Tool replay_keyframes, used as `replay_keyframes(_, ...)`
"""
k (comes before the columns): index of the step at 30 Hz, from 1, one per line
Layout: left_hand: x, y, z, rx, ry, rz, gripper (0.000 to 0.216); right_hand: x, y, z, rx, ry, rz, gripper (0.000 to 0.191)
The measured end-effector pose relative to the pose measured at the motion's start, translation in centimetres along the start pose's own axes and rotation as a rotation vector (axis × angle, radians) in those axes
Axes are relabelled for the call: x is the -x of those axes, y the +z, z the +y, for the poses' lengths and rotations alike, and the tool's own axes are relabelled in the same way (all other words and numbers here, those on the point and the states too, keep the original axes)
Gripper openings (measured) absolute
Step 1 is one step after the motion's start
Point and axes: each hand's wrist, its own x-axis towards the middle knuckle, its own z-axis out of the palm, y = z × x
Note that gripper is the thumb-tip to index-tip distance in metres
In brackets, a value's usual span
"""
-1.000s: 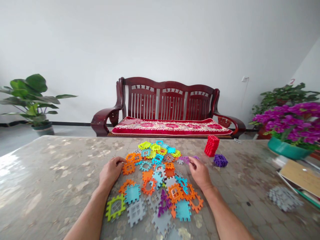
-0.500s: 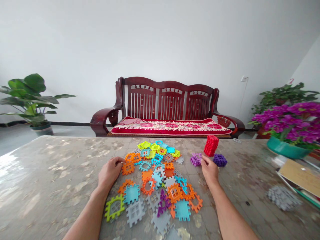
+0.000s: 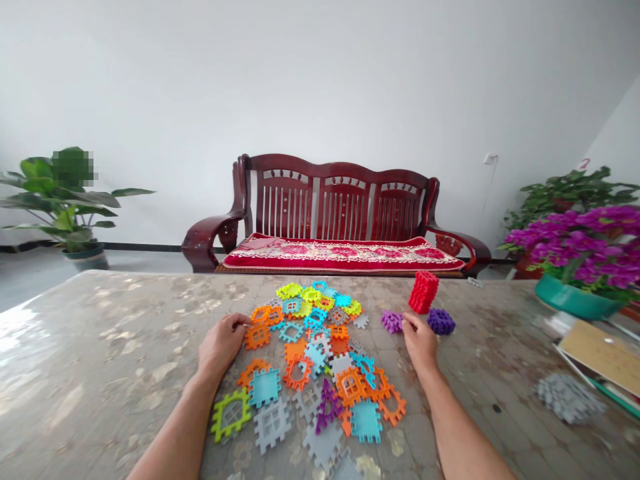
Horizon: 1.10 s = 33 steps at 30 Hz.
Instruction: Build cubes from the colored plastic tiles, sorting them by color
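Note:
A heap of flat interlocking plastic tiles (image 3: 320,360) in orange, blue, grey, green and yellow lies on the marbled table (image 3: 110,347). My left hand (image 3: 220,343) rests at the heap's left edge, its fingers curled against an orange tile (image 3: 257,335). My right hand (image 3: 420,339) is to the right of the heap, fingers pinched on the edge of a purple tile (image 3: 391,321) lying on the table. Just beyond it stand a red block tower (image 3: 423,291) and a purple cube (image 3: 441,321).
A grey assembled piece (image 3: 567,397) lies at the right, near books (image 3: 600,357) and a teal pot of purple flowers (image 3: 575,300). Behind the table stands a wooden bench (image 3: 330,213) with a red cushion. A leafy plant (image 3: 65,200) is at far left.
My right hand drew a purple tile out of the heap and carried it right, toward the red tower and purple cube. The left hand stayed in place.

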Motion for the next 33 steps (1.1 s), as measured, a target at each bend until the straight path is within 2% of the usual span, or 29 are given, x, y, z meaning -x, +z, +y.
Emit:
replay_keyframes(5, 0.1, 0.0, 0.0, 0.007, 0.007, -0.005, 0.030, 0.1, -0.4, -0.6, -0.002, -0.019, 0.045, 0.044)
replay_keyframes(7, 0.0, 0.0, 0.0, 0.008, 0.006, -0.001, 0.030, 0.4, -0.5, -1.5, -0.025, -0.054, 0.065, 0.044)
replay_keyframes(9, 0.0, 0.1, -0.1, 0.007, 0.009, 0.005, 0.030, 1.1, -0.5, -2.9, -0.087, -0.103, 0.023, 0.041)
replay_keyframes(11, -0.1, 0.3, -0.3, 0.007, 0.011, 0.006, 0.030, 2.1, -0.2, -4.9, -0.180, -0.160, -0.118, 0.035)
replay_keyframes(13, -0.2, 0.4, -0.4, 0.009, 0.009, 0.005, 0.030, 3.4, 0.1, -7.1, -0.267, -0.260, -0.320, 0.023)
replay_keyframes(17, -0.3, 0.5, -0.5, 0.018, 0.007, 0.008, 0.030, 5.5, 0.2, -11.2, -0.331, -0.403, -0.626, 0.009)
replay_keyframes(20, -0.2, 0.5, -0.4, 0.016, 0.000, 0.009, 0.030, 6.5, -0.3, -13.0, -0.358, -0.420, -0.861, 0.014)
replay_keyframes(23, -0.1, 0.4, -0.3, 0.017, -0.016, -0.002, 0.030, 7.3, -0.8, -14.0, -0.398, -0.399, -1.129, 0.025)
replay_keyframes(25, -0.1, 0.4, -0.3, 0.019, -0.023, -0.007, 0.031, 7.7, -1.0, -14.4, -0.345, -0.418, -1.286, 0.035)
replay_keyframes(28, -0.1, 0.3, -0.2, 0.023, -0.014, -0.005, 0.031, 8.2, -1.1, -14.8, -0.162, -0.570, -1.347, 0.050)
replay_keyframes(31, 0.0, 0.3, -0.1, 0.028, -0.006, 0.000, 0.031, 8.4, -1.1, -15.2, -0.014, -0.753, -1.287, 0.054)
replay_keyframes(33, 0.0, 0.2, -0.1, 0.031, -0.007, -0.004, 0.030, 8.5, -1.2, -15.4, 0.060, -0.802, -1.260, 0.052)
